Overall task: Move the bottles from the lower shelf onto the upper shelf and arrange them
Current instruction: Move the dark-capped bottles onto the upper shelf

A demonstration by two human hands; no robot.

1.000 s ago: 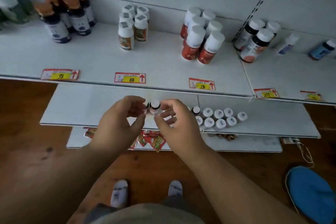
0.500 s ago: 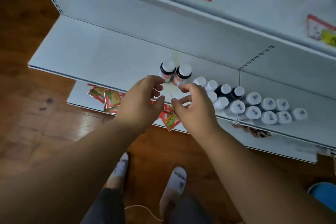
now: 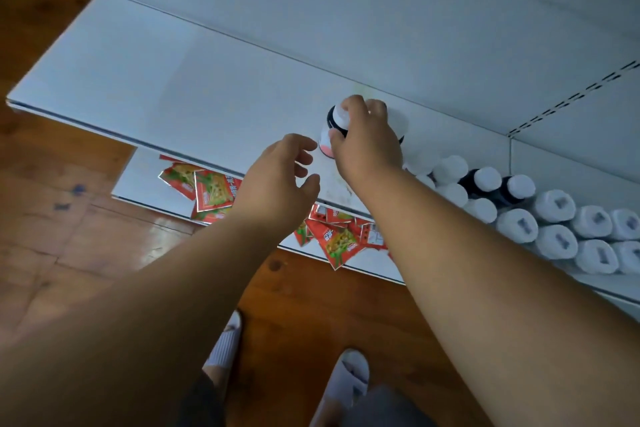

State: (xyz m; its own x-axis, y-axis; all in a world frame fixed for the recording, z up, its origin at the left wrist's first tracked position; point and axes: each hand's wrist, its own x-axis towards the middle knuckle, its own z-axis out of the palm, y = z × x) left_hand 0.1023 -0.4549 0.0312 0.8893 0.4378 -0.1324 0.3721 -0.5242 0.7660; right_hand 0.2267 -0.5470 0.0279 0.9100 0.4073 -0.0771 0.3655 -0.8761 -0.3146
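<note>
A: Edges first. What room is there on the lower shelf [image 3: 166, 80]?

B: Wide bare white panel to the left of the hands, running out to the front lip. To the right, packed: a cluster of white-capped bottles [image 3: 554, 218] standing cap to cap in rows near the front edge, reaching the frame's right side. A seam between panels sits just behind that cluster.

A: Hands?

B: Right hand [image 3: 367, 142] comes down from above, fingers and thumb curled round a white-capped bottle [image 3: 337, 121] with dark shoulders and a pale pink-tinged label. A second white cap [image 3: 398, 121] shows just behind the knuckles; whether the hand grips that one too, cannot tell. Left hand [image 3: 280, 177] just beside it, fingers loosely curved, thumb apart, holding nothing and not touching the bottle.

A: Where is the held bottle?

B: On or just over the lower shelf, near the back wall, left of the cluster. Contact with the panel is hidden.

A: Materials?

B: Shelf: smooth painted white sheet, perforated upright slots on the back panel. Caps: round, matte white, some with a grey mark. Two dark bottles [image 3: 485, 184] among the pale ones.

A: Surroundings?

B: Red printed snack packets [image 3: 211, 191] lie on the bottom shelf beneath. Glossy brown wooden floor [image 3: 69, 236]. White slippers [image 3: 349, 378] below.
</note>
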